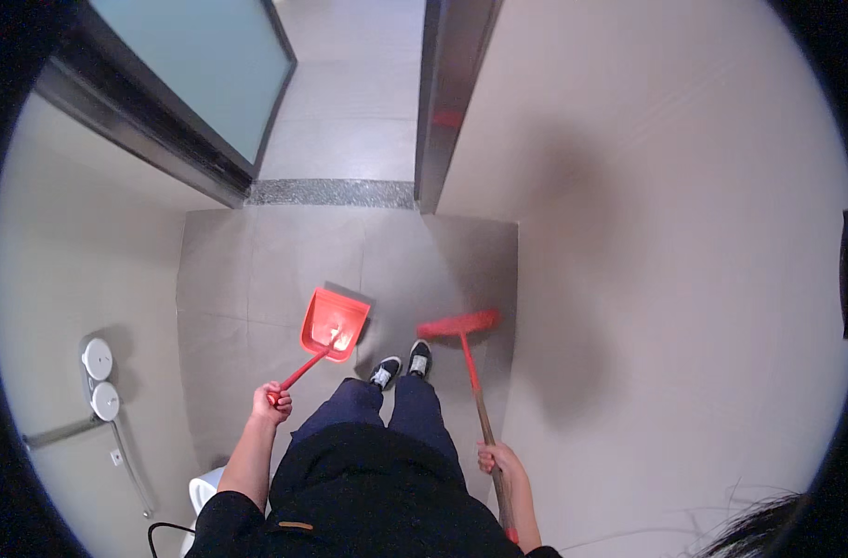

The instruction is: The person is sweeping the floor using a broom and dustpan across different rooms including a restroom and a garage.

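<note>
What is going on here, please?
A person in dark clothes is handling cleaning tools. The left hand grips the handle of a red long-handled dustpan; the right hand grips the stick of a broom. The dustpan is ahead and left of the shoes; the broom's red head, blurred, is ahead and right.

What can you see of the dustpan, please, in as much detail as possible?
The dustpan looks like plastic: orange-red and squarish, with raised sides and a darker red handle. The left hand holds the handle near its end, and the pan extends away from that hand. It is on or just above the grey floor; contact is unclear. A pale patch inside may be glare or debris.
</note>
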`<action>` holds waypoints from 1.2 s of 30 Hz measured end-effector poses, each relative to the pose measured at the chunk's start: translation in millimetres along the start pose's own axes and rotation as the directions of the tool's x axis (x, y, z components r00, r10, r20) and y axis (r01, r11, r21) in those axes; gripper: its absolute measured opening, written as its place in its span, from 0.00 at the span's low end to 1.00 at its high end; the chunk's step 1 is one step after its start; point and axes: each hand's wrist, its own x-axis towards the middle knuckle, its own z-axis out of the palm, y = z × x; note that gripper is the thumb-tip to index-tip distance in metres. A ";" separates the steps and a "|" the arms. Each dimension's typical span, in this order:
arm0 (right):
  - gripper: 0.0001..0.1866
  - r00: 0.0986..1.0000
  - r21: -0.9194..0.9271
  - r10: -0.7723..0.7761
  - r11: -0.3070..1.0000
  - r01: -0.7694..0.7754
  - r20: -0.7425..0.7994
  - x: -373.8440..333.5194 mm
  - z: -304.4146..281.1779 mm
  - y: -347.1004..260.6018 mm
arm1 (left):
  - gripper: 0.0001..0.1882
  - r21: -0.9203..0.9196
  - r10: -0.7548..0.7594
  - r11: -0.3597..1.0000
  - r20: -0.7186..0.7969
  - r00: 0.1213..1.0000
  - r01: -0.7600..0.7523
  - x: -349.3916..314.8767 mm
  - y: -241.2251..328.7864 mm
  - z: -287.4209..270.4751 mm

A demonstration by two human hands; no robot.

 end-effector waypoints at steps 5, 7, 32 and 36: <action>0.13 1.000 -0.037 -0.008 0.999 0.009 0.029 -43.1 12.0 0.1 | 0.04 -0.121 0.042 0.992 0.028 0.999 -0.038 -27.3 0.5 -8.9; 0.15 0.999 -0.023 0.006 1.000 -0.005 0.050 -42.6 19.8 -22.4 | 0.05 -0.196 0.033 0.980 0.077 0.997 -0.017 -26.6 -5.3 -11.8; 0.09 0.970 -0.402 0.132 0.915 -0.040 0.203 52.0 443.8 -307.6 | 0.06 -0.557 -0.021 0.830 0.024 0.999 0.031 15.3 171.7 18.5; 0.09 0.982 -0.573 0.106 0.819 0.002 0.155 53.6 496.4 -335.2 | 0.05 -0.586 0.047 0.808 -0.037 0.998 -0.060 13.5 196.2 41.0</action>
